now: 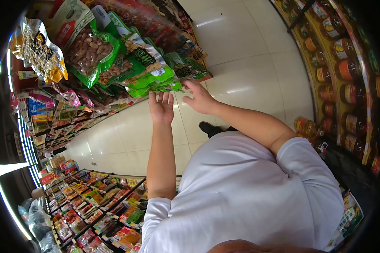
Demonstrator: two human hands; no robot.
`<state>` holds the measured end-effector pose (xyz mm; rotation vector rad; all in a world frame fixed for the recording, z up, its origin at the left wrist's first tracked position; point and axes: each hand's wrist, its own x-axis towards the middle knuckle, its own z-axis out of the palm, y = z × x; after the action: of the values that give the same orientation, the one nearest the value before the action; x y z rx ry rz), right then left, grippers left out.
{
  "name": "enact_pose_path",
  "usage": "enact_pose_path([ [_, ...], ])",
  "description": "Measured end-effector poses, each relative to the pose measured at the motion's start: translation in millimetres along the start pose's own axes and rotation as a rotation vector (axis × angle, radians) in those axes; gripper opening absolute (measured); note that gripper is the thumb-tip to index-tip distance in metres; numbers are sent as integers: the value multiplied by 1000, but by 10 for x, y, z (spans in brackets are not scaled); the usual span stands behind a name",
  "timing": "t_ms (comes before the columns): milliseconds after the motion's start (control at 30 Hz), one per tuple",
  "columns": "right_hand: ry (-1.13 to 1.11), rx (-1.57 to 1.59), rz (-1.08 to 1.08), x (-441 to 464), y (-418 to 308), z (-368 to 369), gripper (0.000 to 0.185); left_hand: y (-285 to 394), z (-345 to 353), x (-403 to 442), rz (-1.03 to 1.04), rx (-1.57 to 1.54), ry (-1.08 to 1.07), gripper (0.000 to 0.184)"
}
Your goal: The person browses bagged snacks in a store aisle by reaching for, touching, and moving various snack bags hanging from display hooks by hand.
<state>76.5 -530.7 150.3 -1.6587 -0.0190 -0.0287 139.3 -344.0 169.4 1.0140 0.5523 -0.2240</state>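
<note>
My left hand (161, 108) is palm up with its fingers extended, the fingertips at the lower edge of a bright green and clear bag (153, 80). Just right of it, my right hand (199, 99) has its thumb apart from its fingers, and its fingertips are beside the bag's right corner. Neither hand is closed on anything. The bag lies at the front of a pile of packaged nuts, next to a green-edged bag of brown nuts (88, 50). Whether the fingertips press on the bag cannot be made out.
A silver and yellow bag (40, 50) hangs at the upper left. Shelves of jars (348, 69) stand on the right, with bottles (307, 127) below them. Racks of small packets (88, 202) fill the lower left. A tiled floor (249, 71) runs between the shelves.
</note>
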Motion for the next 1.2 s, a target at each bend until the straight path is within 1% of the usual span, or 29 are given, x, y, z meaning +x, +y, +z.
enact_pose_path([
  [33,10,-24,-20,-13,9,29,58,-38,36,-50,3,60,18,74],
  [100,32,-74,-60,-24,57,79,58,-111,128,-130,-72,27,-9,75],
  [200,127,-214,-253,5,151,73,59,-168,130,-105,-144,-44,-55,76],
  [300,263,-175,-204,12,196,28,62,-227,36,-7,-140,-61,-70,72],
  [400,362,-39,-30,58,253,-77,69,-253,-29,24,-131,-32,-87,66],
  [433,331,0,13,79,274,-105,71,-257,-36,15,-132,-20,-94,64],
  [500,272,78,94,135,334,-145,74,-262,-36,11,-111,-16,-121,67],
  [533,225,113,90,156,373,-149,76,-262,-33,12,-100,-14,-136,70],
  [600,131,184,81,182,399,-143,78,-255,-22,6,-127,-34,-120,67],
  [700,194,59,87,152,370,-79,81,-253,-2,-7,-133,-31,-97,66],
  [800,332,-155,-5,257,462,-44,85,-254,-6,-14,-125,-22,-103,66],
  [900,419,-154,-24,326,525,-19,82,-252,-12,-9,-129,-26,-105,66],
  [1000,310,-68,86,317,520,-60,72,-258,-26,15,-131,-22,-122,65],
  [1100,183,31,132,236,528,-21,60,-285,-77,80,-123,7,-148,64],
  [1133,143,23,122,187,543,22,61,-299,-93,99,-120,21,-158,63],
  [1200,64,6,101,77,527,128,61,-345,-84,103,-115,112,-76,62],
])
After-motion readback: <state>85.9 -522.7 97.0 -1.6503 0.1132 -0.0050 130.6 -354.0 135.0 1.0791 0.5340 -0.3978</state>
